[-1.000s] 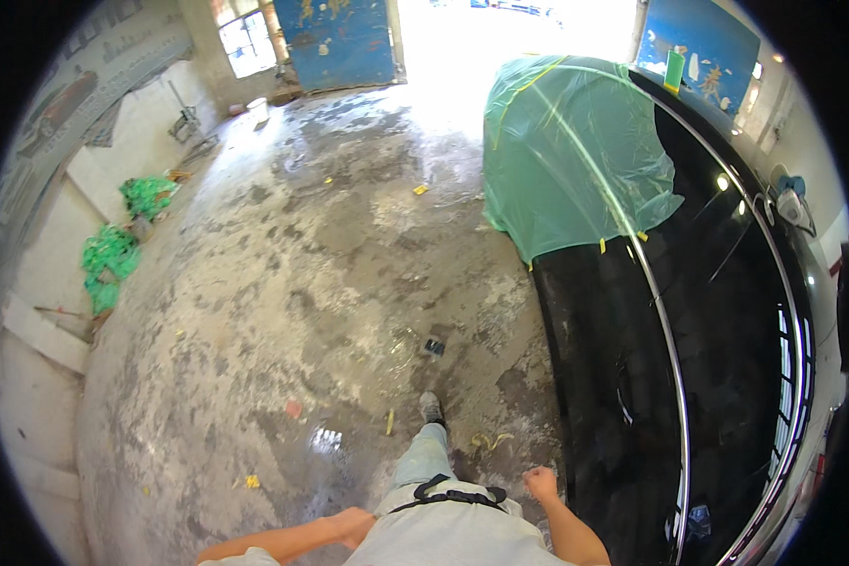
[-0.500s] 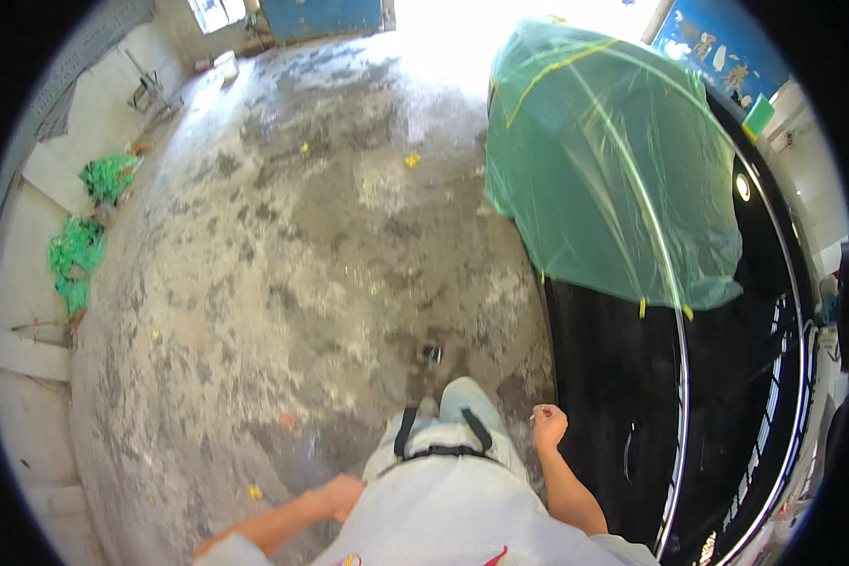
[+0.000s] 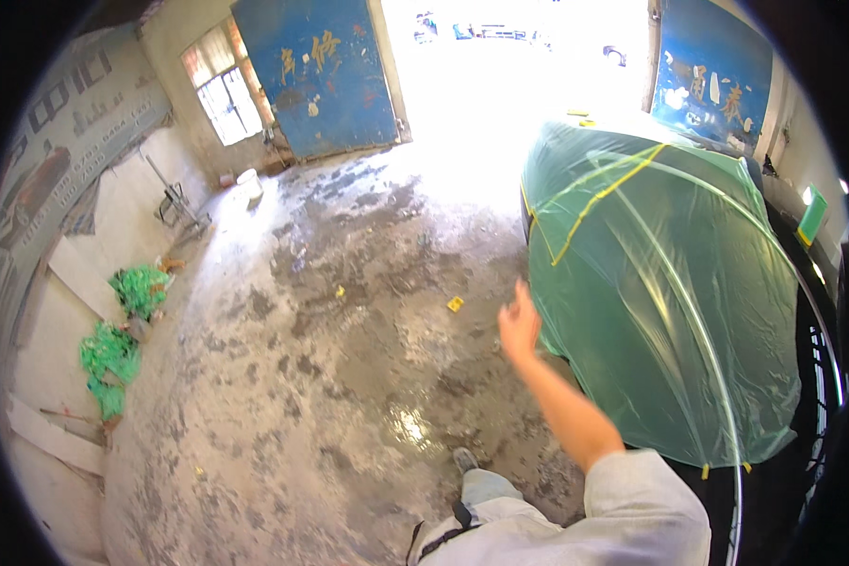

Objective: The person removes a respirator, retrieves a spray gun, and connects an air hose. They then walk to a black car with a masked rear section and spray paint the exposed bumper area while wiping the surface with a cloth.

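Nearest: pale cloth sleeve point(image 3: 646, 500), light trousers point(image 3: 491, 486), dark belt strap point(image 3: 443, 540), grey shoe point(image 3: 464, 459) on the floor. Near right: glossy black vehicle body point(image 3: 774, 509), smooth, curved, with a long shiny strip point(image 3: 738, 519). Right hand point(image 3: 519, 323) reaches forward, fingers loosely bent and slightly apart, just beside the left edge of the green plastic sheet point(image 3: 670, 311); can't tell if touching. Left hand out of frame, state can't be told. Sheet is thin, translucent, wrinkled, draped over the vehicle at right; yellow tape point(image 3: 597, 201) crosses its far part at a slant, small yellow tabs point(image 3: 706, 472) at near edge. Concrete floor point(image 3: 255, 377): rough, blotchy, wet shine in the middle, flat yellow scrap point(image 3: 455, 304) farther on. Left: crumpled green plastic heaps point(image 3: 111, 358) by the wall. Far left: white bucket point(image 3: 249, 186), barred window point(image 3: 224, 90), flat blue door point(image 3: 321, 85) with flaked paint, bright doorway to its right.
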